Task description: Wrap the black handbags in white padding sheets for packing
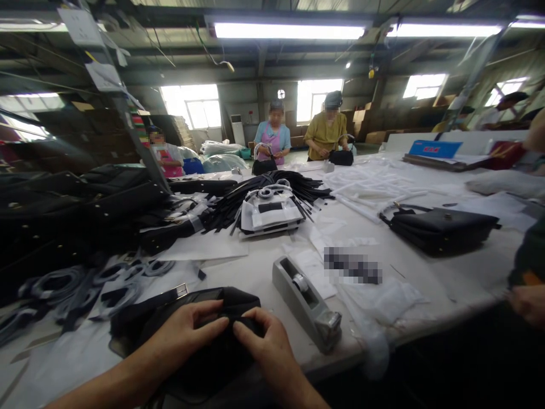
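Observation:
A black bag [145, 321] with a metal buckle lies at the near edge of the white table. Thumb and fingers of my left hand [191, 329] pinch the bag's black material near its upper middle. Close beside it, my right hand [268, 341] pinches the same material between thumb and bent fingers. The fingertips of both hands almost meet over the bag. Just right of my right hand stands a grey tape dispenser [304, 304].
Coiled straps [57, 284] and stacked black bags [72, 210] fill the left. Black strips [225, 201] lie around a wrapped bundle [272, 213]. Another black bag [443, 230] sits at right, near a person's hand [530, 304]. Several people are across the table.

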Action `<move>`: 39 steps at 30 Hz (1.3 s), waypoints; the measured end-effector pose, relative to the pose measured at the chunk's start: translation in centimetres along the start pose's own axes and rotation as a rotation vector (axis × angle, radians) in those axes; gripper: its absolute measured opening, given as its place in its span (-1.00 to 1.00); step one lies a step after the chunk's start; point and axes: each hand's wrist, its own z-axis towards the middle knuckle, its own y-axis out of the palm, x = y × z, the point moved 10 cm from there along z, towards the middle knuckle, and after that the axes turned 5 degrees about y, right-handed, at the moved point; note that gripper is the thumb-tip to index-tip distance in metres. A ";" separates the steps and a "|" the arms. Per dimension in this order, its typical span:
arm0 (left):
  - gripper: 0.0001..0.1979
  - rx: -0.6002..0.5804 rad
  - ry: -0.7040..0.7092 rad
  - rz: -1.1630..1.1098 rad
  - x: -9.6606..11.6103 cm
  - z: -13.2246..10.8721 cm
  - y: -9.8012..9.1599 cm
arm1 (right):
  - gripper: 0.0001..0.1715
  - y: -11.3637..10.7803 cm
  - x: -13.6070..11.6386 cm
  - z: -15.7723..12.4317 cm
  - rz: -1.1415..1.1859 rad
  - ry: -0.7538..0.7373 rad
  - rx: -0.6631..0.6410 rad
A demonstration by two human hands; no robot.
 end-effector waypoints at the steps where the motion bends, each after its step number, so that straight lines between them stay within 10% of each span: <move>1: -0.41 0.001 0.015 0.018 0.0 -0.1 -0.1 | -0.66 -0.1 -0.3 -0.1 -0.054 -0.019 0.020; 12: -0.44 0.206 0.107 0.317 0.3 0.4 -2.2 | -0.77 -0.1 -1.5 -0.4 -0.283 -0.126 0.089; 32: -0.50 0.081 0.107 0.374 0.7 0.4 -1.8 | -0.78 0.5 -1.8 -0.3 -0.384 -0.151 0.053; 39: -0.79 0.010 0.134 0.574 2.3 -0.4 -1.4 | -0.80 1.3 -1.8 -0.5 -0.416 -0.185 0.032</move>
